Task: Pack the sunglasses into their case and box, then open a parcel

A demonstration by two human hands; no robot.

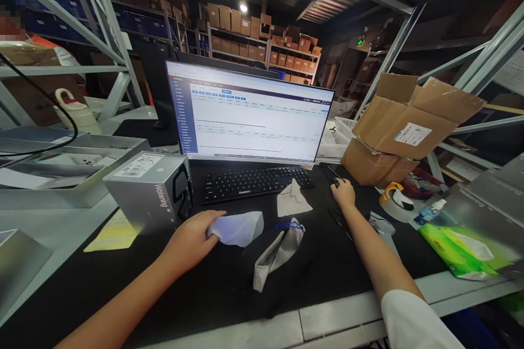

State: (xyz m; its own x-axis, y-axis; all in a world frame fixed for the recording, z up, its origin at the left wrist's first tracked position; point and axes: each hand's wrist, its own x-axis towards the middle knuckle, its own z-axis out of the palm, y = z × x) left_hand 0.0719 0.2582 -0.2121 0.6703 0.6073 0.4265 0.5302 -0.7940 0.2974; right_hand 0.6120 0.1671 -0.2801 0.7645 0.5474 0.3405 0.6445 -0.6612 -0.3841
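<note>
Between the fingers and thumb of my left hand [194, 237] is the left end of a thin white tissue [239, 228], just above the black desk mat [196, 294]. My right hand [343, 192] rests over a dark computer mouse [336, 181], mostly hidden under the fingers, right of the keyboard [257, 182]. A second, crumpled pale cloth or tissue [293, 200] lies at the keyboard's front edge. Nearer me is a folded grey fabric pouch [276, 256] with a blue cord. A grey printed box [149, 191] stands left of my left hand.
A lit monitor [254, 114] stands behind the keyboard. Open cardboard boxes [401, 120] are stacked at right, with a tape roll [397, 202], a spray bottle [429, 211] and a green wipes pack [458, 251] in front. A yellow paper [110, 233] and a grey tray [77, 191] lie left.
</note>
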